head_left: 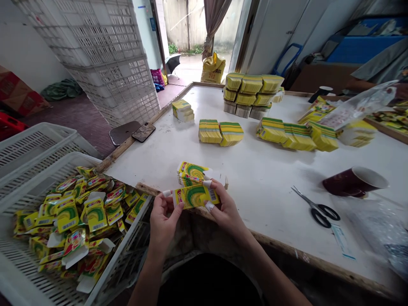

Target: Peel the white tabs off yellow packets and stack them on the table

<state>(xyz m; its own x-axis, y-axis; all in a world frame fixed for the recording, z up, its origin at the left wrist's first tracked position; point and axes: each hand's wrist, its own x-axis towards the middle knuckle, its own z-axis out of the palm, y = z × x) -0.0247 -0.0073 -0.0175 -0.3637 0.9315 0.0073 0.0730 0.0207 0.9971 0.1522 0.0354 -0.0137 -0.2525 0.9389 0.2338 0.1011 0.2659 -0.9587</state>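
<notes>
Both hands hold one yellow-and-green printed carton (pixel 195 196) over the table's front edge. My left hand (pixel 165 216) pinches its left end between thumb and fingers. At the other end, my right hand (pixel 227 206) grips with thumb and fingers, and white tape or finger covers wrap some fingertips on both hands. Just behind the carton lies a small stack of similar flat cartons (pixel 191 172), partly hidden by my right hand. To the left, a white plastic crate (pixel 110 263) holds many loose cartons (pixel 95 212), several with their flaps open.
Bundles of flat cartons stand in rows (pixel 221 132) and a taller pile (pixel 251 91) on the white table (pixel 153 163). A phone (pixel 143 132) lies at the left edge. Scissors (pixel 315 208) and a tipped dark mug (pixel 353 182) are at right. Another person's sleeve (pixel 379 63) shows far right.
</notes>
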